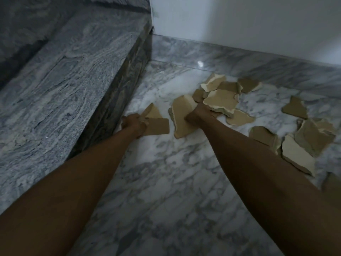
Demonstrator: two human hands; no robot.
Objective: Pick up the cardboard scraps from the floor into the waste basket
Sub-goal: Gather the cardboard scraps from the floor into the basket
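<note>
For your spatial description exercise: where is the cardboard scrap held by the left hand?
In the head view, the scrap sits left of centre, in the left hand, low over the marble floor beside the grey stone step.

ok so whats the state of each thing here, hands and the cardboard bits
left hand: gripping scraps beside the stone step
scraps in left hand: held, low over the floor
right hand: gripping a scrap at the pile's edge
scrap in right hand: held, partly lifted
large scrap between the hands: lying on the floor
scraps on the right: loose on the floor, some overlapping
waste basket: not in view
</note>
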